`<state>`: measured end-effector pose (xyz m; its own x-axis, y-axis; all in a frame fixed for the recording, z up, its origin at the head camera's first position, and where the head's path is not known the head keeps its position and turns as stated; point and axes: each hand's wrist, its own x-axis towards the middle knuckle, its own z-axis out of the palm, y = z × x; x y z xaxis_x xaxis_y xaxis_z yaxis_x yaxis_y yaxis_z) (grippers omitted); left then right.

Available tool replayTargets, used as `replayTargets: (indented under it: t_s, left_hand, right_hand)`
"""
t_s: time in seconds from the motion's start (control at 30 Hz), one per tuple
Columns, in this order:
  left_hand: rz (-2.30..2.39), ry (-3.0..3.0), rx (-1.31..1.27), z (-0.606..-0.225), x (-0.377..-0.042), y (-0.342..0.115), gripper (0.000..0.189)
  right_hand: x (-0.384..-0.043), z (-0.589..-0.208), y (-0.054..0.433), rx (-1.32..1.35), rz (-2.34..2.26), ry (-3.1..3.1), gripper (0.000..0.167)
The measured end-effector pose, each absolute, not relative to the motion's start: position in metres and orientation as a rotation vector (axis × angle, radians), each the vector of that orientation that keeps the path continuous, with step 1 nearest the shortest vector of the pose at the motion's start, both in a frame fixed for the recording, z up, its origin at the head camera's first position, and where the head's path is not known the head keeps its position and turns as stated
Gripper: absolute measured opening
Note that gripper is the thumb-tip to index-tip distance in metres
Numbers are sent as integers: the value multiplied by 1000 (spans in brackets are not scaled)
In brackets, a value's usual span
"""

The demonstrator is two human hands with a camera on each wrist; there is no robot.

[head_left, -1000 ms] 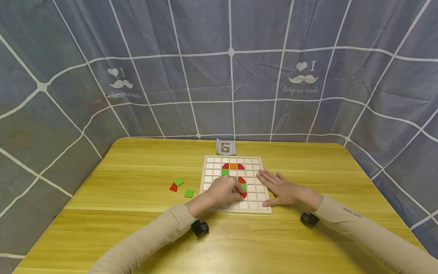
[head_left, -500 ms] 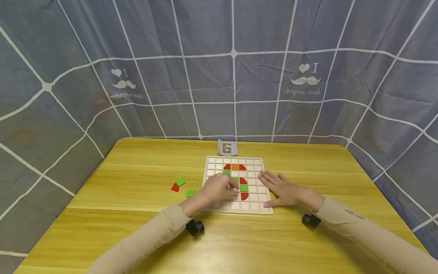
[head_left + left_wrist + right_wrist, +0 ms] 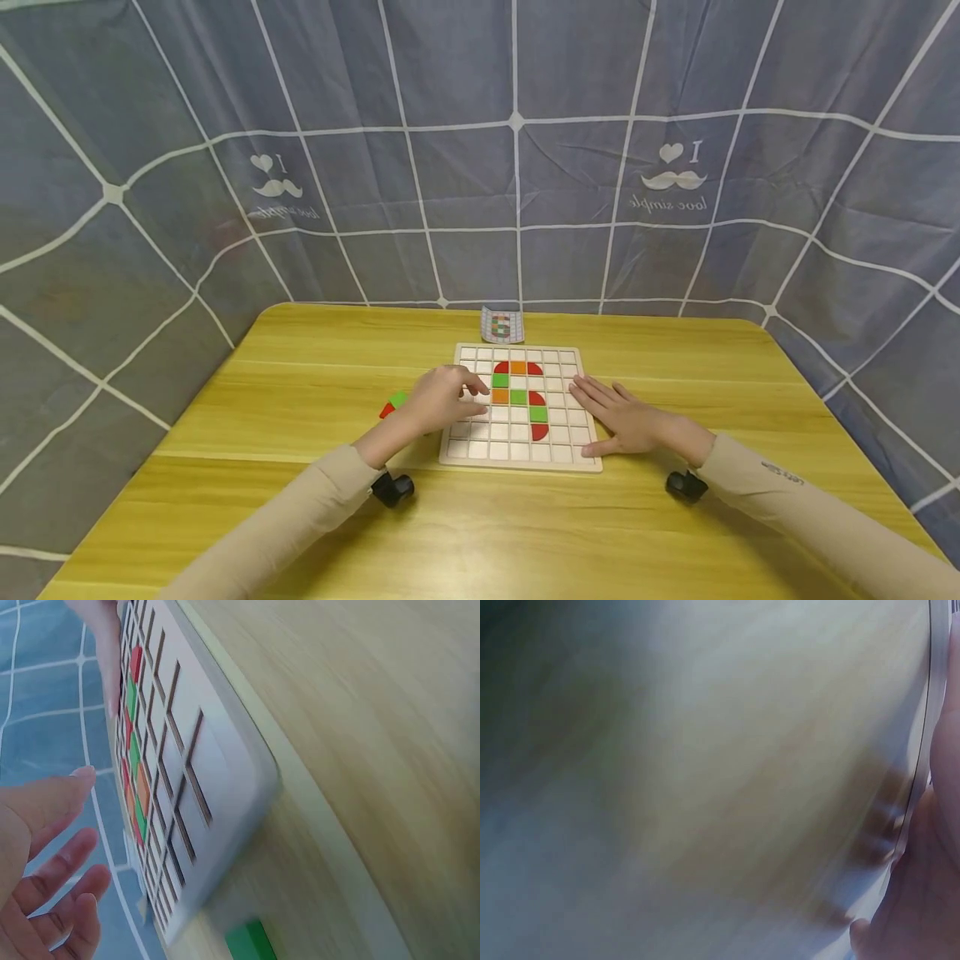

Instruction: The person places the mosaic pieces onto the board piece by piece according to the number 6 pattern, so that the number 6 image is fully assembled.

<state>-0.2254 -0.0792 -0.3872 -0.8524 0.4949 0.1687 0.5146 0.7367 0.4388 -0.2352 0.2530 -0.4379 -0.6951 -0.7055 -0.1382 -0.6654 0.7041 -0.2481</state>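
A pale wooden grid board (image 3: 520, 467) lies on the table, with red, orange and green tiles set in its cells. Over the board's left side hovers my left hand (image 3: 438, 398), thumb and fingers apart and nothing between them; the left wrist view shows the same gap. My right hand (image 3: 626, 417) rests flat along the right edge, fingers spread onto the board. Among the set tiles are an orange square (image 3: 500, 397), a green square (image 3: 537, 414) and a red rounded tile (image 3: 539, 432). Left of the board, a loose green tile (image 3: 398, 399) and red tile (image 3: 386, 410) are partly hidden by my left hand.
A small card (image 3: 502, 326) printed with a coloured grid pattern stands behind the board. A grey curtain (image 3: 465, 183) with white lines hangs beyond the table's (image 3: 300, 350) far edge. Near the board's corner, the left wrist view shows a green tile (image 3: 251, 941).
My left hand has moved left from the red tile at the lower right of the pattern, leaving that tile in its cell. The right hand has stayed on the board's edge.
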Motion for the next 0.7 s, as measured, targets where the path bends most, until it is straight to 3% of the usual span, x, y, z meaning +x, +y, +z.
replayTargets:
  t_s: [0.7]
  left_hand:
    - [-788, -2894, -791, -393, -218, -145, 27]
  right_hand:
    - [-229, -430, 250, -1157, -333, 2684, 97]
